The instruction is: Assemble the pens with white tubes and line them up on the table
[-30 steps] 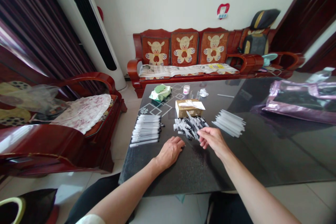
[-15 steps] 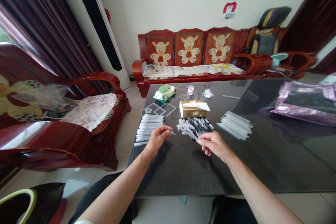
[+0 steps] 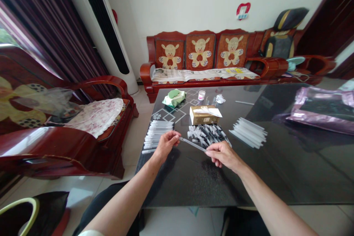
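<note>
A slim pale pen barrel (image 3: pixel 195 145) is held above the dark table (image 3: pixel 190 186), between two hands. The right hand (image 3: pixel 222 153) pinches one end with closed fingertips; the left hand (image 3: pixel 167 144) pinches a small pale piece (image 3: pixel 181 139) at the other. Beyond lie a pile of pen parts (image 3: pixel 208 135) and a tissue box (image 3: pixel 199 119); pale tubes (image 3: pixel 249 132) lie rightward.

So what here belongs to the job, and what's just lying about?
Apparently in use:
slim translucent tube between left hand and right hand
pile of small black and white parts
bundle of whitish tubes
row of whitish sticks

Probably not:
gold cardboard tissue box
soft green packet
shiny purple plastic bag
</note>
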`<state>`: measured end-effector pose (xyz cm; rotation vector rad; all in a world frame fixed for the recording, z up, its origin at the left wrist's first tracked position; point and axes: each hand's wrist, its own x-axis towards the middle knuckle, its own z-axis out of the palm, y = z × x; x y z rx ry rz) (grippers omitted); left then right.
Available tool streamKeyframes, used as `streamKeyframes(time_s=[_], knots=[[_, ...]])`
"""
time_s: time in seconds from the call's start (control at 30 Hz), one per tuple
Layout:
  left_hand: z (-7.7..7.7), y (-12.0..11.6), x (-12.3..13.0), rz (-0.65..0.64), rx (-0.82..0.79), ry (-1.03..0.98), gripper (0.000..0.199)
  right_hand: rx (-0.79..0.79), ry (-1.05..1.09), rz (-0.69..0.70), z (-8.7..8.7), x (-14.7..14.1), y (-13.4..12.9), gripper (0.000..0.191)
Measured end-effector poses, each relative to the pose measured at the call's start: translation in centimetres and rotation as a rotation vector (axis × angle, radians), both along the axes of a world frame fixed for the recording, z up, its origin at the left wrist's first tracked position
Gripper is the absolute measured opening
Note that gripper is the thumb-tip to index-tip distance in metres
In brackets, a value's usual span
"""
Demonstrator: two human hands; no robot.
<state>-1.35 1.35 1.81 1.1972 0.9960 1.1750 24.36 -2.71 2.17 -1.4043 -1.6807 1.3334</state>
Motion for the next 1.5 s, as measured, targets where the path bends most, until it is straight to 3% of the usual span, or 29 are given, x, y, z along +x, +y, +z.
streamKeyframes(time_s=[0.5, 0.83, 0.9, 1.07, 1.17, 1.33, 1.5], knots=[[-0.2, -0.4, 0.4, 0.017, -0.153, -0.119, 0.029, 0.076, -0.022, 0.01, 0.3, -1.1, -0.3, 0.029], [0.2, -0.2, 0.2, 0.035, -0.08, -0.076, 0.026, -0.02, 0.033, 0.027, 0.1, -1.7, -0.8, 0.031], [0.2, -0.2, 0.1, 0.035, -0.102, -0.117, 0.028, 0.029, 0.003, 0.021, 0.4, -2.1, -0.9, 0.03], [-0.6, -0.3, 0.3, 0.038, -0.203, -0.263, 0.033, 0.377, -0.257, 0.02, 0.9, -3.5, -1.4, 0.025], [-1.1, -0.3, 0.4, 0.05, -0.219, -0.278, 0.035, 0.504, -0.431, 0.021, 0.8, -4.3, -1.8, 0.025], [-1.2, -0.3, 0.6, 0.097, -0.229, -0.257, 0.037, 0.595, -0.582, 0.027, 0.3, -5.1, -2.5, 0.03], [-1.0, -0.6, 0.9, 0.144, -0.179, -0.221, 0.037, 0.549, -0.513, 0.016, 0.2, -5.6, -2.8, 0.035]])
